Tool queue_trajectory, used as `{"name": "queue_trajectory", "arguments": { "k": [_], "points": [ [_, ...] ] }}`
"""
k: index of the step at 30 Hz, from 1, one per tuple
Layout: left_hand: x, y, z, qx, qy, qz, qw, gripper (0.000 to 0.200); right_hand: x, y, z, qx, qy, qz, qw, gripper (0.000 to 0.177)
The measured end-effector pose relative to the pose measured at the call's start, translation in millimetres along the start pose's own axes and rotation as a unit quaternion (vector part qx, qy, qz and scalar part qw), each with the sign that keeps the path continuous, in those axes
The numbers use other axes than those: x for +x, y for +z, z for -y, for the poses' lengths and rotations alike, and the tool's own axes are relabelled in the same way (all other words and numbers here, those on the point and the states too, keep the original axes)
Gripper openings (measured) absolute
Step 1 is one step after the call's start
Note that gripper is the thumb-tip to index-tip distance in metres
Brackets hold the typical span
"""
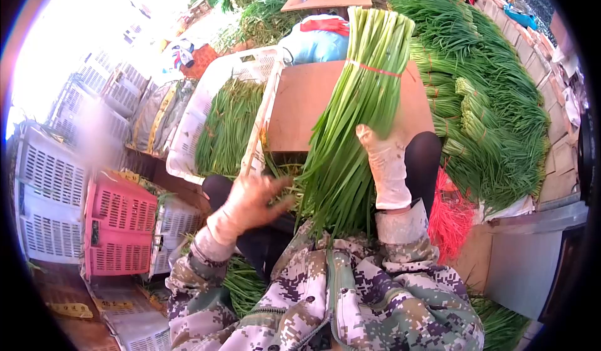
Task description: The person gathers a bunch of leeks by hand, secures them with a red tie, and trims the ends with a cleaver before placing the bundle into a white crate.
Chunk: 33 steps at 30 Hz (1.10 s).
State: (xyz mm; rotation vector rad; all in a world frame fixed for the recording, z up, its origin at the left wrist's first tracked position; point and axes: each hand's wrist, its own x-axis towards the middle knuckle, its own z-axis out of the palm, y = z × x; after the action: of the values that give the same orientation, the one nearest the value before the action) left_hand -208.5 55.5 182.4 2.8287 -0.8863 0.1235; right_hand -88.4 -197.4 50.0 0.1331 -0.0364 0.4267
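A large bundle of green leafy stalks (357, 119) stands tilted over my lap, its pale cut ends up and a red band (374, 69) round its upper part. My right hand (379, 154), in a pale glove, is at the bundle's right side; its fingers are partly hidden behind the leaves. My left hand (253, 201), also gloved, is left of the bundle's lower leaves, fingers spread and slightly blurred, holding nothing. Behind the bundle lies a brown board (300, 104).
A white crate (178, 141) with loose stalks is at the left, beyond it stacked white and pink crates (119, 226). Banded green bundles (494, 113) are piled at the right. Red strings (449, 216) hang by my right knee. A blue bag (319, 44) is behind the board.
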Motion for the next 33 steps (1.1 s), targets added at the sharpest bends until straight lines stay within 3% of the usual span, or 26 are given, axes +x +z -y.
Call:
{"name": "queue_trajectory", "arguments": {
  "k": [1, 2, 3, 4, 6, 7, 8, 10, 11, 12, 14, 16, 18, 20, 24, 26, 27, 28, 30, 31, 32, 33],
  "points": [
    [5.7, -7.0, -2.0, -0.047, -0.036, -0.031, 0.998, 0.033, -5.9, 18.1, -6.7, -0.197, -0.09, -0.034, 0.976, 0.051],
    [13.7, -17.0, -6.6, -0.091, -0.072, -0.063, 0.991, 0.032, -11.0, 40.6, -14.8, -0.386, -0.175, -0.063, 0.903, 0.047],
    [21.0, -22.7, -10.7, -0.091, -0.069, -0.122, 0.986, 0.03, -14.3, 58.4, -21.7, -0.557, -0.252, -0.086, 0.787, 0.044],
    [29.9, -26.1, -14.7, -0.091, -0.067, -0.182, 0.977, 0.028, -16.0, 69.0, -27.8, -0.558, -0.248, -0.083, 0.787, 0.044],
    [57.3, -35.3, -23.5, -0.062, 0.009, -0.299, 0.952, 0.032, -19.9, 88.4, -40.3, -0.677, -0.326, -0.061, 0.657, 0.045],
    [71.3, -43.6, -32.1, -0.051, 0.045, -0.338, 0.939, 0.034, -25.4, 102.4, -46.2, -0.63, -0.303, -0.07, 0.712, 0.05],
    [81.6, -45.5, -39.2, -0.063, 0.028, -0.34, 0.938, 0.033, -26.2, 101.9, -47.9, -0.63, -0.3, -0.067, 0.713, 0.05],
    [104.0, -34.8, -46.6, -0.099, 0.017, -0.396, 0.913, 0.029, -27.1, 99.8, -46.0, -0.708, -0.274, -0.045, 0.649, 0.052],
    [110.3, -32.2, -51.4, -0.098, 0.018, -0.396, 0.913, 0.029, -25.3, 94.0, -48.7, -0.612, -0.246, -0.017, 0.752, 0.058],
    [116.2, -30.3, -55.2, -0.121, -0.031, -0.391, 0.912, 0.027, -26.3, 93.9, -50.3, -0.611, -0.248, -0.018, 0.752, 0.058],
    [119.1, -27.1, -56.0, -0.144, -0.081, -0.384, 0.908, 0.025, -30.4, 97.1, -54.2, -0.66, -0.277, 0.006, 0.699, 0.062],
    [117.7, -23.3, -52.4, -0.159, -0.112, -0.387, 0.901, 0.025, -29.6, 94.9, -54.1, -0.655, -0.275, 0.0, 0.704, 0.063],
    [115.1, -25.8, -54.2, -0.162, -0.138, -0.38, 0.9, 0.019, -31.9, 97.1, -52.3, -0.719, -0.275, -0.014, 0.638, 0.063],
    [114.7, -23.7, -48.9, -0.305, -0.169, -0.338, 0.874, 0.013, -36.0, 104.2, -56.5, -0.718, -0.271, -0.024, 0.641, 0.061],
    [108.5, -21.3, -41.4, -0.283, -0.088, -0.368, 0.881, 0.008, -37.2, 102.0, -52.2, -0.723, -0.265, -0.021, 0.637, 0.056],
    [95.7, -26.0, -37.3, -0.432, -0.063, -0.27, 0.858, 0.007, -37.0, 100.8, -51.9, -0.719, -0.268, -0.01, 0.641, 0.054],
    [87.5, -23.2, -32.6, -0.361, -0.049, -0.235, 0.901, 0.007, -36.3, 100.7, -53.6, -0.68, -0.273, -0.03, 0.68, 0.052],
    [79.2, -18.6, -28.2, -0.361, -0.048, -0.234, 0.902, 0.007, -36.7, 99.8, -54.7, -0.64, -0.274, -0.05, 0.717, 0.051],
    [63.1, -9.1, -19.6, -0.248, 0.067, -0.07, 0.964, 0.012, -33.8, 96.9, -50.1, -0.632, -0.264, -0.069, 0.725, 0.047],
    [54.1, -6.2, -18.5, -0.25, 0.067, -0.069, 0.963, 0.012, -31.8, 96.6, -47.3, -0.624, -0.254, -0.089, 0.734, 0.043],
    [45.2, -3.1, -18.5, -0.176, 0.025, 0.113, 0.977, 0.015, -30.2, 100.9, -45.1, -0.624, -0.256, -0.093, 0.733, 0.043],
    [38.3, 0.6, -15.9, -0.096, -0.016, 0.292, 0.951, 0.019, -28.5, 109.3, -42.0, -0.624, -0.24, -0.127, 0.733, 0.039]
  ]
}}
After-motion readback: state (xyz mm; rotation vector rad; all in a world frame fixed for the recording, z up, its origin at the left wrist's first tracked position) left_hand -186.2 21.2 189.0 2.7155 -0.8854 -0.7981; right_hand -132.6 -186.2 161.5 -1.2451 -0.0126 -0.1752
